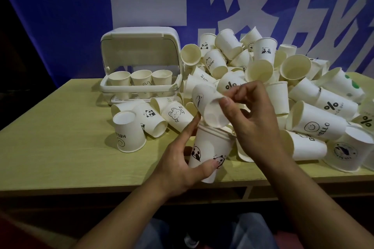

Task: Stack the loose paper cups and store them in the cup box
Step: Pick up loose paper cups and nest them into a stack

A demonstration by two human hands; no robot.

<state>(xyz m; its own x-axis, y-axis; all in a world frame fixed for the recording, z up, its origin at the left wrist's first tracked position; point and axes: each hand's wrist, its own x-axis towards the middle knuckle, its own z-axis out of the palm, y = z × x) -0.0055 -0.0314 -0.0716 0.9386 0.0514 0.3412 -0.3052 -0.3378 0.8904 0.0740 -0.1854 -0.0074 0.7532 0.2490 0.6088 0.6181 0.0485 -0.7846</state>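
Two hands work at the near table edge: the left hand (pixel 178 166) grasps a nested cup stack (pixel 210 147), and the right hand (pixel 251 115) pinches a tilted loose cup (pixel 208 107) just above it. Loose cups (pixel 303 87) pile on the right. Far left, the open cup box (pixel 141 79) holds three cups on the table (pixel 60 137).

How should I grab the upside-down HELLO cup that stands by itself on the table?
Take the upside-down HELLO cup around its side wall, coming from above or from the front. Its closed bottom faces up, so there is no rim to pinch there. It stands upright on the table with free space in front and to its left; other cups crowd its right.
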